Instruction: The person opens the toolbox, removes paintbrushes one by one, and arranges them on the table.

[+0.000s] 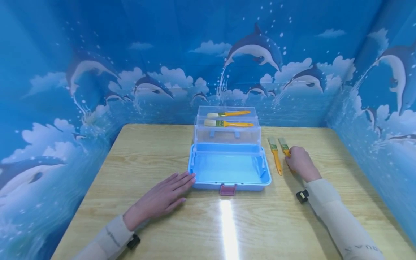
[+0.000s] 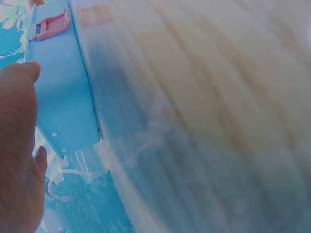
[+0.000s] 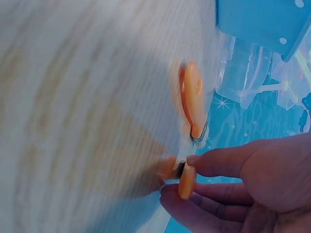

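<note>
My right hand (image 1: 301,164) pinches the orange handle of a flat paintbrush (image 1: 284,145) between thumb and fingers, low over the table; its pale bristles point toward the back. The handle end (image 3: 187,183) shows at the fingertips in the right wrist view. Just left of it lies a second paintbrush (image 1: 275,157). My left hand (image 1: 162,196) lies flat with fingers straight, its fingertips at the left front corner of a blue plastic box (image 1: 227,168). The box stands open, and two more paintbrushes, an upper one (image 1: 233,113) and a lower one (image 1: 230,124), lie in its raised clear trays (image 1: 224,136).
A pink latch (image 1: 228,190) hangs at the box's front. The wood-grain table (image 1: 146,151) ends at the back against a blue dolphin-print backdrop (image 1: 182,54), which also closes off both sides.
</note>
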Available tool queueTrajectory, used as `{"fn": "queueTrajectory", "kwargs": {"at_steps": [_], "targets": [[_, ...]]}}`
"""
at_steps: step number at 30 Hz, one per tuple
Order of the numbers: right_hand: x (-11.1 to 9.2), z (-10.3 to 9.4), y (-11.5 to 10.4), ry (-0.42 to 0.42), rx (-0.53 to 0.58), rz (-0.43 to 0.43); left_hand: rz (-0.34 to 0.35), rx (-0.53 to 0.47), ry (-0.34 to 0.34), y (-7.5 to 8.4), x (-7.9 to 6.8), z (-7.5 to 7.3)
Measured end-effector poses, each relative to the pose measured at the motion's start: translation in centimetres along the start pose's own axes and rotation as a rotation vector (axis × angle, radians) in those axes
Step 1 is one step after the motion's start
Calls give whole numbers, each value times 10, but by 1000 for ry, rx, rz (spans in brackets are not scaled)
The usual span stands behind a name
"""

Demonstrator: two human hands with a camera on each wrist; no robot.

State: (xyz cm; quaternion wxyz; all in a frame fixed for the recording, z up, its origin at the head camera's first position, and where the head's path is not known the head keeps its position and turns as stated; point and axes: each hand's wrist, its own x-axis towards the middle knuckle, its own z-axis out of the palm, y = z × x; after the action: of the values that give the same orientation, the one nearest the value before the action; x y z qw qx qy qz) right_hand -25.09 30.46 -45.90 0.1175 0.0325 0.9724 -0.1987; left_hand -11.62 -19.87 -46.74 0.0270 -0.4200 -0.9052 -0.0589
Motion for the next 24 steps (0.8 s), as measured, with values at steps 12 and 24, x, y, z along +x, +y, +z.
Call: {"fn": "queueTrajectory", "kwargs": {"at_steps": [12, 24], "targets": [[-2, 0, -5, 18, -28, -22, -14, -3, -12, -1, 0, -1], [-1, 3, 0, 3, -32, -38, -14, -5, -19, 0, 0, -2]]}}
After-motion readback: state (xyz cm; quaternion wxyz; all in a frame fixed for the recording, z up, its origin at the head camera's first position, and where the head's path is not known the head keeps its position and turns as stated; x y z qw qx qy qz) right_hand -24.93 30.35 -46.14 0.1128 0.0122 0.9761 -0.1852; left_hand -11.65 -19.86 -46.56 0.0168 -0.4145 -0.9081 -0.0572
